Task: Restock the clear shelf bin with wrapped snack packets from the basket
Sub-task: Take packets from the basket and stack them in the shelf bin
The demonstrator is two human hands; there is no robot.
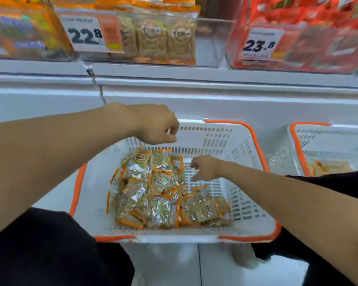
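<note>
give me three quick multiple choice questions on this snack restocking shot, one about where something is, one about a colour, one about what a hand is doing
1. Where do the loose snack packets lie?
A. in the white basket
B. on the floor
C. on top of the price tag

2. What colour is the rim trim of the basket?
A. blue
B. orange
C. green

3. What is the right hand doing?
A. lifting a full basket by its handle
B. reaching down into the basket, holding no packet
C. pressing on the price tag

Answers:
1. A: the packets are heaped inside the basket, toward its left and near side.
2. B: an orange strip runs along the basket's edges.
3. B: the right hand hangs over bare basket floor beside the heap, fingers loose and pointing down; the left hand is up by the far rim.
</note>
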